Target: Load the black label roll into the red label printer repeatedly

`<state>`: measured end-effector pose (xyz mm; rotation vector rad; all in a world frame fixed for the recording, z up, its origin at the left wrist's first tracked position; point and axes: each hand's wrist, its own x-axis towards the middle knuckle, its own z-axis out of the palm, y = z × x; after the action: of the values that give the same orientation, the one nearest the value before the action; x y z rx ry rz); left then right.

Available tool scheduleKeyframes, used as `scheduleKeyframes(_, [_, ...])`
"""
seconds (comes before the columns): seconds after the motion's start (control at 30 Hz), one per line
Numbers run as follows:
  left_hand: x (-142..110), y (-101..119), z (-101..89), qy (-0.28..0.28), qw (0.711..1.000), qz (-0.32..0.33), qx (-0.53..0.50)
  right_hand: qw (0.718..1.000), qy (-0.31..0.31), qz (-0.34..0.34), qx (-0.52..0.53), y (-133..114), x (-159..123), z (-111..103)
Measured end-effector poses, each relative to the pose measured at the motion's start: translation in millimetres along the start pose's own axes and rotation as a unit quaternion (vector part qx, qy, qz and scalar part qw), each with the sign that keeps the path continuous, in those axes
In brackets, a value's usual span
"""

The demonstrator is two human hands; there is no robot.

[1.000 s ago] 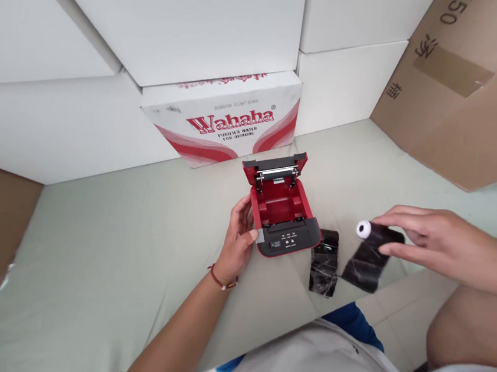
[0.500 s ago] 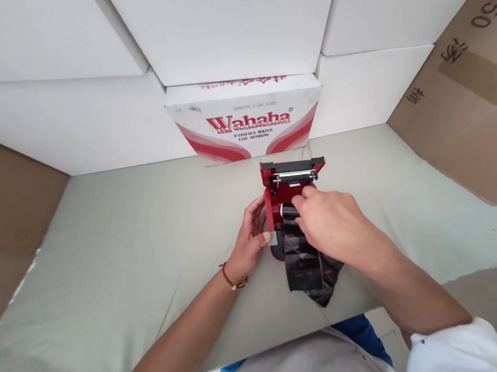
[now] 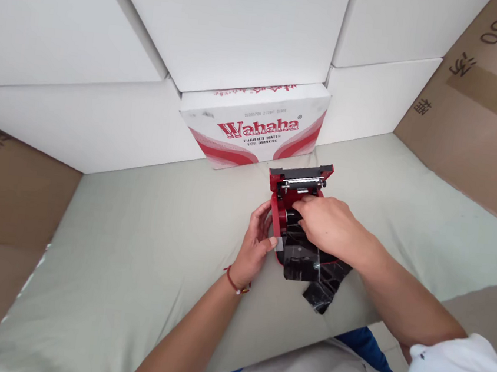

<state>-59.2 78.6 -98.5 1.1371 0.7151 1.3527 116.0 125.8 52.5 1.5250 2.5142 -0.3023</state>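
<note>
A small red and black device, apparently a label printer [image 3: 276, 217], stands on the cloth with its lid [image 3: 302, 173] raised, showing a roller under it. My left hand [image 3: 256, 247] grips its left side, the thumb on a grey tab. My right hand [image 3: 331, 225] reaches into the bay from the right, fingers closed on a roll of glossy black film; the fingertips are partly hidden. The loose black film [image 3: 302, 259] hangs out over the front rim, with a crumpled end [image 3: 323, 293] lying on the cloth.
Behind the printer stands a white and red Wahaha water carton [image 3: 258, 134]. White boxes [image 3: 256, 27] are stacked at the back. Brown cartons flank the table, one on the left [image 3: 10, 214] and one on the right [image 3: 481, 127]. A pale green cloth [image 3: 144, 246] covers the table.
The black film has shifted: a flat section now lies across the printer's front, and its end points further right. My right hand stays in the bay. The view has moved slightly.
</note>
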Motion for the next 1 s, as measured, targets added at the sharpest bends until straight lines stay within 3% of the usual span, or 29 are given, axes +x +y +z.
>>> scheduleKeyframes(0.1, [-6, 0, 0.8, 0.023, 0.995, 0.046, 0.085, 1.0, 0.002, 0.027, 0.003, 0, 6, 6])
scheduleKeyframes(0.17, [-11, 1, 2.6, 0.043, 0.969, 0.139, 0.2, 1.0, 0.004, 0.031, 0.002, 1, 11, 9])
scheduleKeyframes(0.27, [-17, 4, 7.4, 0.032, 0.88, 0.308, 0.361, 1.0, 0.004, 0.03, 0.002, 2, 17, 12])
scheduleKeyframes(0.33, [-20, 6, 11.1, 0.021, 0.828, 0.37, 0.421, 0.999, 0.005, 0.037, 0.001, 3, 20, 12])
scheduleKeyframes(0.5, [-22, 11, 17.6, 0.031, 0.779, 0.397, 0.484, 0.998, 0.042, 0.022, 0.031, 7, 17, 15])
scheduleKeyframes(0.6, [-24, 14, 20.1, 0.027, 0.761, 0.413, 0.501, 0.986, 0.093, -0.06, 0.122, 14, -2, 15])
scheduleKeyframes(0.7, [-25, 15, 23.5, 0.028, 0.754, 0.418, 0.506, 0.934, 0.21, -0.097, 0.273, 27, -26, 10])
scheduleKeyframes(0.83, [-26, 16, 28.9, 0.021, 0.755, 0.432, 0.493, 0.836, 0.444, 0.019, 0.322, 51, -27, 4])
scheduleKeyframes(0.9, [-26, 16, 30.4, 0.015, 0.754, 0.434, 0.493, 0.831, 0.46, 0.021, 0.312, 63, -13, 6])
scheduleKeyframes(1.0, [-26, 16, 30.3, 0.02, 0.748, 0.431, 0.504, 0.854, 0.396, -0.031, 0.336, 70, 6, 13])
